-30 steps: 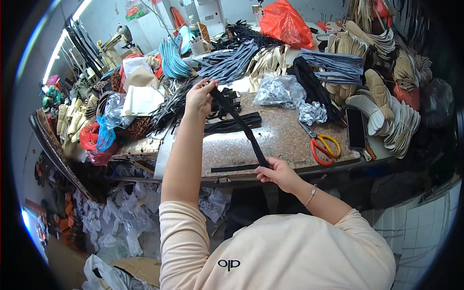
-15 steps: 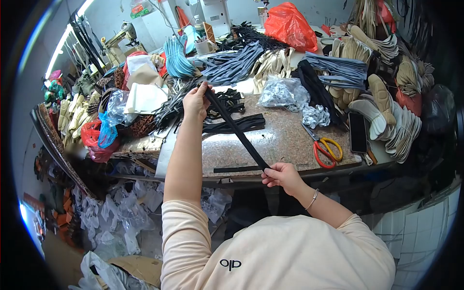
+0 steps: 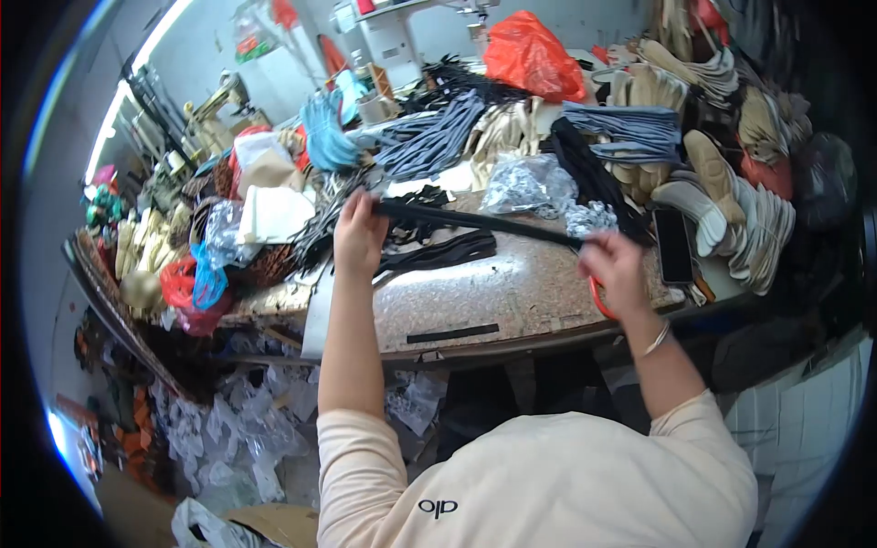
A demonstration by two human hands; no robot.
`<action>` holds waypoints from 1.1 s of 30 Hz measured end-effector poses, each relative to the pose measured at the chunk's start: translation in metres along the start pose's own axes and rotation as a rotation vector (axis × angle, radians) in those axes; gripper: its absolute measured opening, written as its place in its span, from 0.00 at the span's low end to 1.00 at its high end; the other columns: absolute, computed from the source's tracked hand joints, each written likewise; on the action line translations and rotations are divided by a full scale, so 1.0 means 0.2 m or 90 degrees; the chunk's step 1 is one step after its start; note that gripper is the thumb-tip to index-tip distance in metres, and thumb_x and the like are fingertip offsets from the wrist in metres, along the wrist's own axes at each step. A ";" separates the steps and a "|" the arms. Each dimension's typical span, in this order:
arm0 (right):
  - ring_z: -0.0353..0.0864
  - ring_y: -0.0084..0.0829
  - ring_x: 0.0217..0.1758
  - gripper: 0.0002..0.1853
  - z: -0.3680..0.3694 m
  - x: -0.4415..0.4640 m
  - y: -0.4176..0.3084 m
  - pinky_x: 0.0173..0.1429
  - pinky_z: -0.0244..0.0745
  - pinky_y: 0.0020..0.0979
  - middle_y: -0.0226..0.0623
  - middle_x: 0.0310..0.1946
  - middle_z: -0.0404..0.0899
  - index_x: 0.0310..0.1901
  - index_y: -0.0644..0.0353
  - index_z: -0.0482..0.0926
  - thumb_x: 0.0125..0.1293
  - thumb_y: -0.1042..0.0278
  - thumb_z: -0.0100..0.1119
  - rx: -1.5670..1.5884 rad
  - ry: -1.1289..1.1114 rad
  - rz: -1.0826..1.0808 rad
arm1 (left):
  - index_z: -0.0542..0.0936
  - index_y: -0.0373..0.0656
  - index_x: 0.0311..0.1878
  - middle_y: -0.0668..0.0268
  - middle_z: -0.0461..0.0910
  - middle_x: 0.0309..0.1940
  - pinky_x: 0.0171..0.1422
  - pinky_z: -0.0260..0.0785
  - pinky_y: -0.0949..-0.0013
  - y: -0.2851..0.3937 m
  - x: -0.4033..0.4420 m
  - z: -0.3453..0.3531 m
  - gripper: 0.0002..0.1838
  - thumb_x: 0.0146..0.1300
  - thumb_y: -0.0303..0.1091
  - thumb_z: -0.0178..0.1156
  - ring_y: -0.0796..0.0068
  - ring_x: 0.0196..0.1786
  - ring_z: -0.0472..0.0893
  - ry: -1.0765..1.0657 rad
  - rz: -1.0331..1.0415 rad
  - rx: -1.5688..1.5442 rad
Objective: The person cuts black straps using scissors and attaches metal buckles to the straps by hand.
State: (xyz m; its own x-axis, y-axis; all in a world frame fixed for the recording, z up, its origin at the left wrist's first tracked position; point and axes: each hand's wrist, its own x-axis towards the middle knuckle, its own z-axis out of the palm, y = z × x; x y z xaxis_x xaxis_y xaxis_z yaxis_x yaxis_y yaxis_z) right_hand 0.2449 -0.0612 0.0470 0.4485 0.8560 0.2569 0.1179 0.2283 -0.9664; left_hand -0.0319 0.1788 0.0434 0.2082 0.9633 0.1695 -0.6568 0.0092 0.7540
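A long black fabric strip [image 3: 484,220] is stretched above the worktable, nearly level across the view. My left hand [image 3: 359,239] pinches its left end. My right hand [image 3: 614,272], a little blurred, is closed at its right end. Under the right hand lies a pair of scissors; only part of the red handle [image 3: 598,297] shows, and the rest is covered by the hand. A short black strip [image 3: 453,333] lies flat near the table's front edge. Behind the left hand rests a bundle of black strips [image 3: 443,253].
The stone-topped worktable [image 3: 521,306] carries blue-grey strips [image 3: 434,137], a clear plastic bag [image 3: 528,183], a red plastic bag [image 3: 534,57], a phone [image 3: 673,247] and stacked beige insole-like pieces [image 3: 763,228]. A sewing machine [image 3: 388,46] stands at the back.
My right hand has moved right and up, over the scissors, swinging the strip from a steep slant to nearly level. My left hand has shifted slightly left and lower.
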 end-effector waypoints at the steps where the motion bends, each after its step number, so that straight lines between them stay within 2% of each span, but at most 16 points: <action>1: 0.71 0.22 0.24 0.09 -0.07 0.08 -0.04 0.32 0.70 0.19 0.35 0.25 0.75 0.41 0.64 0.75 0.58 0.77 0.50 0.019 0.040 0.007 | 0.72 0.41 0.50 0.63 0.78 0.39 0.33 0.68 0.81 -0.01 -0.09 -0.02 0.14 0.61 0.29 0.59 0.77 0.32 0.77 -0.060 -0.028 -0.011; 2: 0.71 0.21 0.25 0.10 -0.13 0.17 -0.08 0.33 0.70 0.18 0.36 0.28 0.76 0.41 0.64 0.75 0.58 0.77 0.50 0.127 0.046 -0.013 | 0.71 0.40 0.51 0.62 0.77 0.40 0.32 0.68 0.80 -0.04 -0.18 -0.06 0.17 0.59 0.28 0.60 0.77 0.31 0.76 -0.125 -0.071 0.020; 3: 0.71 0.21 0.27 0.10 -0.19 0.24 -0.12 0.34 0.70 0.18 0.36 0.32 0.76 0.42 0.64 0.75 0.58 0.77 0.50 0.236 0.052 -0.038 | 0.71 0.40 0.50 0.63 0.76 0.38 0.29 0.66 0.81 -0.07 -0.32 0.02 0.19 0.55 0.27 0.62 0.78 0.29 0.74 -0.057 -0.087 0.059; 4: 0.73 0.21 0.31 0.11 -0.21 0.28 -0.23 0.36 0.70 0.17 0.36 0.37 0.75 0.43 0.64 0.75 0.59 0.77 0.50 0.224 0.056 -0.069 | 0.72 0.40 0.47 0.64 0.76 0.34 0.27 0.64 0.82 -0.10 -0.43 0.01 0.17 0.53 0.24 0.61 0.78 0.26 0.74 -0.179 -0.107 0.052; 5: 0.73 0.21 0.32 0.11 -0.21 0.30 -0.33 0.37 0.71 0.16 0.36 0.37 0.75 0.44 0.64 0.75 0.58 0.78 0.51 0.208 0.056 -0.094 | 0.74 0.41 0.42 0.64 0.75 0.31 0.25 0.64 0.82 -0.15 -0.57 0.03 0.13 0.52 0.21 0.59 0.77 0.24 0.74 -0.111 -0.168 0.096; 7: 0.74 0.20 0.34 0.13 -0.20 0.33 -0.46 0.39 0.72 0.16 0.34 0.37 0.76 0.45 0.64 0.76 0.57 0.79 0.54 0.153 0.033 -0.160 | 0.75 0.40 0.37 0.62 0.76 0.31 0.34 0.73 0.75 -0.24 -0.77 0.06 0.14 0.47 0.12 0.58 0.74 0.30 0.77 -0.293 -0.279 0.170; 8: 0.75 0.19 0.34 0.14 -0.19 0.33 -0.50 0.39 0.72 0.16 0.33 0.36 0.76 0.45 0.64 0.76 0.55 0.81 0.56 0.113 0.007 -0.201 | 0.74 0.38 0.41 0.59 0.78 0.35 0.35 0.74 0.76 -0.31 -0.85 0.05 0.18 0.45 0.13 0.60 0.70 0.30 0.80 -0.395 -0.344 0.151; 10: 0.75 0.18 0.33 0.15 -0.12 0.29 -0.56 0.39 0.72 0.15 0.31 0.34 0.76 0.45 0.64 0.76 0.53 0.83 0.58 0.042 -0.060 -0.198 | 0.71 0.35 0.51 0.56 0.78 0.43 0.45 0.74 0.69 -0.32 -0.90 0.16 0.24 0.48 0.14 0.60 0.65 0.42 0.81 -0.566 -0.496 0.129; 11: 0.74 0.16 0.32 0.17 -0.08 0.26 -0.58 0.39 0.73 0.15 0.30 0.32 0.76 0.45 0.64 0.76 0.51 0.84 0.60 -0.027 -0.137 -0.191 | 0.65 0.35 0.60 0.55 0.74 0.52 0.56 0.70 0.61 -0.36 -0.89 0.27 0.31 0.50 0.17 0.62 0.61 0.52 0.76 -0.598 -0.428 0.093; 13: 0.75 0.16 0.31 0.19 0.00 0.23 -0.58 0.37 0.72 0.13 0.28 0.30 0.76 0.45 0.63 0.77 0.49 0.85 0.63 -0.007 -0.148 -0.180 | 0.62 0.35 0.63 0.55 0.69 0.58 0.62 0.64 0.58 -0.35 -0.88 0.36 0.32 0.55 0.21 0.61 0.60 0.58 0.72 -0.574 -0.290 0.124; 14: 0.75 0.16 0.31 0.19 0.03 0.20 -0.56 0.37 0.72 0.13 0.28 0.30 0.76 0.45 0.63 0.77 0.49 0.85 0.63 -0.007 -0.154 -0.180 | 0.62 0.35 0.63 0.55 0.69 0.58 0.62 0.64 0.58 -0.34 -0.85 0.45 0.32 0.55 0.21 0.61 0.60 0.58 0.72 -0.569 -0.287 0.123; 16: 0.74 0.15 0.30 0.19 0.12 0.15 -0.52 0.36 0.72 0.13 0.28 0.30 0.76 0.45 0.62 0.77 0.49 0.86 0.63 -0.009 -0.173 -0.176 | 0.65 0.34 0.61 0.53 0.73 0.53 0.53 0.69 0.70 -0.30 -0.82 0.61 0.25 0.61 0.26 0.58 0.69 0.50 0.76 -0.373 -0.108 0.091; 22: 0.73 0.16 0.28 0.15 0.16 0.13 -0.45 0.33 0.71 0.13 0.28 0.30 0.76 0.42 0.63 0.78 0.51 0.85 0.62 0.026 -0.129 -0.159 | 0.68 0.35 0.56 0.54 0.77 0.46 0.48 0.71 0.73 -0.31 -0.76 0.73 0.18 0.64 0.26 0.54 0.70 0.42 0.79 -0.269 -0.099 0.115; 27: 0.71 0.15 0.24 0.09 0.11 0.14 -0.30 0.28 0.69 0.14 0.28 0.28 0.78 0.38 0.63 0.79 0.54 0.79 0.61 0.022 -0.337 -0.024 | 0.71 0.35 0.49 0.56 0.78 0.40 0.45 0.72 0.75 -0.28 -0.73 0.74 0.11 0.64 0.25 0.53 0.70 0.36 0.81 -0.227 -0.112 0.085; 32: 0.73 0.17 0.26 0.06 0.14 0.15 -0.27 0.29 0.69 0.16 0.30 0.30 0.78 0.36 0.60 0.80 0.56 0.77 0.59 -0.123 -0.175 -0.216 | 0.73 0.35 0.44 0.57 0.78 0.40 0.47 0.71 0.76 -0.29 -0.78 0.74 0.07 0.65 0.25 0.52 0.69 0.38 0.81 -0.217 -0.123 0.044; 33: 0.73 0.18 0.27 0.06 0.14 0.17 -0.27 0.29 0.70 0.17 0.31 0.31 0.78 0.36 0.60 0.80 0.55 0.78 0.59 -0.190 -0.142 -0.383 | 0.73 0.35 0.44 0.57 0.78 0.40 0.47 0.71 0.75 -0.30 -0.78 0.72 0.07 0.65 0.26 0.52 0.69 0.39 0.80 -0.226 -0.129 0.009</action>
State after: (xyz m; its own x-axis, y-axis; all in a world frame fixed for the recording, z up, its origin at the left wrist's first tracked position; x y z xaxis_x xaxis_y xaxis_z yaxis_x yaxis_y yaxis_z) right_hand 0.2289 -0.0322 0.1086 0.0412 0.7034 0.7096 0.5402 0.5818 -0.6081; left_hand 0.0801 -0.0110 0.0630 0.5708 0.7903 0.2230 -0.5676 0.1835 0.8026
